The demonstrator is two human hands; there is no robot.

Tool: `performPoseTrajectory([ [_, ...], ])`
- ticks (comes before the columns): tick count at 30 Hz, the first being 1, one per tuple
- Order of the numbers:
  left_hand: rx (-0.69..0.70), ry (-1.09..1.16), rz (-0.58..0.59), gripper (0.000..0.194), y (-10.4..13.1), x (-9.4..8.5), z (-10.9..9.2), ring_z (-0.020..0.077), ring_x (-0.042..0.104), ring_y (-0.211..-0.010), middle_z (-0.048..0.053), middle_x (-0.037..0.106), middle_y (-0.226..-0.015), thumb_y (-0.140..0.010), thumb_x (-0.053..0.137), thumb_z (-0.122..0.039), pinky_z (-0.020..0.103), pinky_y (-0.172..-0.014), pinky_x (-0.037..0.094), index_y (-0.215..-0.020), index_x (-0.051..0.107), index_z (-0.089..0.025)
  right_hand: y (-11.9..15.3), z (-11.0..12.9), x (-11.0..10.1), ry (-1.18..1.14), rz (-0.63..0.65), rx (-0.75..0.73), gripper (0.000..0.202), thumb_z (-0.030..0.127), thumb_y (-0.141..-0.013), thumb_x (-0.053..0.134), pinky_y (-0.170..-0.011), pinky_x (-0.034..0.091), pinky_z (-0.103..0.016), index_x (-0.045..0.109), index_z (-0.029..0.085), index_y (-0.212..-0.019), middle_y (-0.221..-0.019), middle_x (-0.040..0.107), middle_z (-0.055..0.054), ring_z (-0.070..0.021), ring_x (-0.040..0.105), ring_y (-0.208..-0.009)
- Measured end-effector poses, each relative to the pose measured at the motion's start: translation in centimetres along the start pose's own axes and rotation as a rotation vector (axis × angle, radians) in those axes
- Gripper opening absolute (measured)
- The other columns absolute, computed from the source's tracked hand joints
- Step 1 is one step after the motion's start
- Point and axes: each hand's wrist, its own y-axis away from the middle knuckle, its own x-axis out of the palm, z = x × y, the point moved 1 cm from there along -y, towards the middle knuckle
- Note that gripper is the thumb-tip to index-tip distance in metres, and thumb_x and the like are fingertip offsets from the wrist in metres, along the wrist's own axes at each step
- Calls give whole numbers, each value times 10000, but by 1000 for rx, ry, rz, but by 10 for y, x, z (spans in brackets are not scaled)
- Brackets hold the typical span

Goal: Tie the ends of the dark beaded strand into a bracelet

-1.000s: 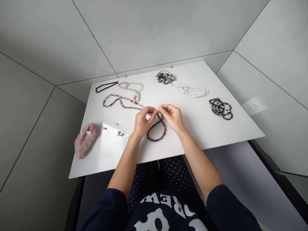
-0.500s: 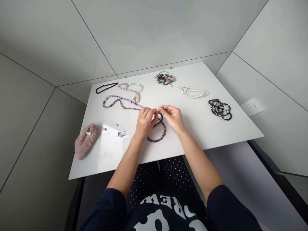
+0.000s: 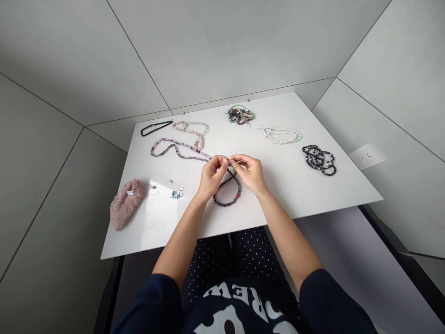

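Observation:
A dark beaded necklace (image 3: pixel 225 203) with one red bead lies looped on the white table in front of me, and its strands cross below my fingers. My left hand (image 3: pixel 211 177) pinches its far end between thumb and fingers. Tip to tip with it, my right hand (image 3: pixel 251 175) is closed in a pinch at the same end. The exact bit between the fingertips is too small to make out. A purple and grey bead strand (image 3: pixel 181 147) runs up close behind my left hand.
A pink fluffy pouch (image 3: pixel 127 204) lies at the left, with small blue and white scraps (image 3: pixel 176 195) nearby. Along the back are a black strand (image 3: pixel 156 127), a pink and clear strand (image 3: pixel 194 134), mixed bracelets (image 3: pixel 239 114) and a pale strand (image 3: pixel 281 134). Black bracelets (image 3: pixel 318 160) lie right.
My left hand has turned, and its fingertips have come up to meet those of my right hand. The small gap between the hands has closed. The necklace lies nearly as before.

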Motion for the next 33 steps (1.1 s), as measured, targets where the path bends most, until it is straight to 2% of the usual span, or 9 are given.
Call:
performPoseTrajectory([
  [5,-95,124,-37,373,-1,2,-4,121,516,-726,4,574,-733,-780,756,-522,253,-721,446,-787,626,-173,4,5,0,113,-45,-124,120,345,-868,697,-815,539,-345,750,248,-911,-913,747,-33,-191,677,-910],
  [11,-128,172,-76,321,-1,2,-3,110,538,-715,-1,602,-732,-765,779,-456,244,-720,459,-788,645,-165,5,8,2,20,-12,-111,119,329,-852,715,-819,560,-361,761,248,-926,-947,750,-44,-200,694,-910],
  [20,-123,175,-67,296,0,1,-1,119,617,-747,17,664,-811,-758,803,-409,267,-758,493,-827,661,-159,4,8,3,18,-82,-80,147,365,-862,698,-774,516,-333,725,226,-826,-863,730,-30,-184,669,-848],
  [25,-90,214,-116,252,-2,-2,0,121,617,-777,3,635,-778,-785,789,-384,251,-767,484,-843,654,-179,0,4,0,-172,-155,87,175,391,-824,718,-813,516,-333,703,217,-834,-873,727,-30,-184,667,-867],
  [28,-105,321,-140,232,-4,-7,-1,122,619,-885,14,648,-891,-806,775,-376,223,-772,474,-863,632,-202,-2,5,-3,-342,-185,155,161,382,-823,712,-891,518,-352,687,223,-835,-925,749,-39,-196,678,-963],
  [31,-152,537,-107,260,-5,-9,-5,151,631,-1077,27,668,-1042,-800,788,-355,247,-900,485,-874,582,-214,-4,7,-4,-566,-141,211,151,371,-830,714,-972,510,-389,642,239,-821,-928,760,-29,-199,695,-1007],
  [33,-161,651,-77,284,-5,-10,-8,162,647,-1098,16,668,-983,-794,800,-335,292,-993,478,-879,556,-217,-4,9,-4,-666,-109,235,174,374,-820,734,-1006,506,-410,618,245,-823,-870,748,-13,-203,710,-988],
])
